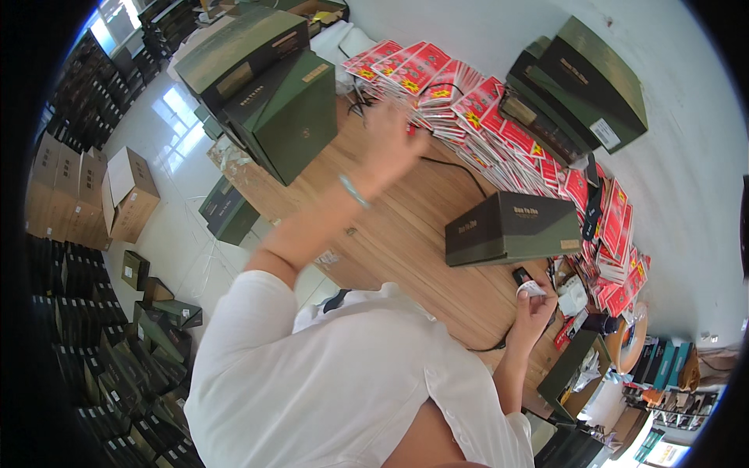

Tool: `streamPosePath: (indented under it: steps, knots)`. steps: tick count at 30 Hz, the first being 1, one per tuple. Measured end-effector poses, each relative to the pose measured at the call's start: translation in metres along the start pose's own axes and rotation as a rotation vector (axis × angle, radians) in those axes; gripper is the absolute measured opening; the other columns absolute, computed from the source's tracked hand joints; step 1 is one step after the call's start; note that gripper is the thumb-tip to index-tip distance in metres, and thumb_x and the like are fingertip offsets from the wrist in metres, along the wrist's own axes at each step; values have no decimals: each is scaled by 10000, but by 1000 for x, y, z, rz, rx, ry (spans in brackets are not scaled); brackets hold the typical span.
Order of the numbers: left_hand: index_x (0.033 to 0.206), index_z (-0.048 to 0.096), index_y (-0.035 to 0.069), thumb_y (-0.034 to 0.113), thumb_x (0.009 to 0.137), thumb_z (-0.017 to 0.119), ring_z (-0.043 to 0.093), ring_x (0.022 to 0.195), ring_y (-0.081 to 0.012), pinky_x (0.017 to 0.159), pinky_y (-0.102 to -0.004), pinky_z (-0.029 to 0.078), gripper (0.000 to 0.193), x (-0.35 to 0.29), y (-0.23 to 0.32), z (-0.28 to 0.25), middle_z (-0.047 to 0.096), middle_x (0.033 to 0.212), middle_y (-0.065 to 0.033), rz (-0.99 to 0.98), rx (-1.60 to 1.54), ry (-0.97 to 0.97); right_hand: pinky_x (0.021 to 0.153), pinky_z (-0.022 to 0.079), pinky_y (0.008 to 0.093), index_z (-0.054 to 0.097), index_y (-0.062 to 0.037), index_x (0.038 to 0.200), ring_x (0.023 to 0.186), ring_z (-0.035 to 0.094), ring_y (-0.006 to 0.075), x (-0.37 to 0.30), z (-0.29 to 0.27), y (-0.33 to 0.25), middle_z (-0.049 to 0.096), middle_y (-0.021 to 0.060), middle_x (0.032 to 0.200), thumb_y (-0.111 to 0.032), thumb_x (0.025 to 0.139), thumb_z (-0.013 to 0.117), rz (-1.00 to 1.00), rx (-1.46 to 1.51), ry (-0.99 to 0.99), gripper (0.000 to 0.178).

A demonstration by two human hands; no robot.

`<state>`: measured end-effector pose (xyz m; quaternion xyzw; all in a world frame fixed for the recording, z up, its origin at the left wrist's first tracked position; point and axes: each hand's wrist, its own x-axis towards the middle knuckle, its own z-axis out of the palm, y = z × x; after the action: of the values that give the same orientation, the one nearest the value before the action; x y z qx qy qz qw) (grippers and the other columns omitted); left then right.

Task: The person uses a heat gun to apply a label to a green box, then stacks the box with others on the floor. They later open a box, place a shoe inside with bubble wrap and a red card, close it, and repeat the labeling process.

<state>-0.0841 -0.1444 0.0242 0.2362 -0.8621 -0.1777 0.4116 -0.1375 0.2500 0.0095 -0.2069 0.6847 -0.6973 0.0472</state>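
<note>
My left hand (388,144) is stretched out over the far side of the wooden table (374,234). It is smeared by motion, so its fingers cannot be made out. Close by it are thin black cables and the heaped red-and-white printed packets (425,69). At the right edge of the table, my right hand (534,312) pinches a small white label (532,288) between thumb and fingers. A small black object (521,274) shows just beyond that label. In front of this hand stands a dark green box (511,228), apart from the fingers.
Large green boxes (285,117) are stacked at the table's left end. More green boxes (585,82) rest by the wall, on the packets. Brown cartons (129,195) and piles of dark boxes (94,327) cover the floor at left. An open green box (577,374) sits at right.
</note>
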Motion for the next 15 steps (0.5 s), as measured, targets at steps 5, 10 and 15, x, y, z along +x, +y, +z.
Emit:
streamPosePath:
  steps: [5, 10, 15]
  knots:
    - [1540, 152, 205, 678, 619, 755, 219, 1403, -474, 1101, -632, 158, 1198, 50, -174, -128, 225, 1492, -345, -420, 804, -372, 935, 469, 304, 428, -39, 1154, 1102, 535, 189, -18, 34, 16, 452, 124, 1283, -70, 865, 718, 167, -34, -30, 410]
    - [1561, 45, 265, 701, 519, 782, 59, 1436, -524, 1115, -629, 98, 1349, 63, -232, -166, 64, 1518, -401, -607, 691, -786, 965, 436, 291, 434, -26, 1178, 1084, 546, 178, -26, 90, 9, 496, 112, 1243, -115, 917, 673, 104, -34, -63, 365]
    - [1558, 59, 300, 634, 567, 761, 89, 1408, -569, 1118, -610, 107, 1260, 65, -255, -167, 88, 1488, -437, -485, 626, -798, 976, 472, 354, 408, -31, 1163, 1149, 546, 246, -25, 124, -6, 415, 161, 1324, 7, 842, 704, 99, 8, -103, 438]
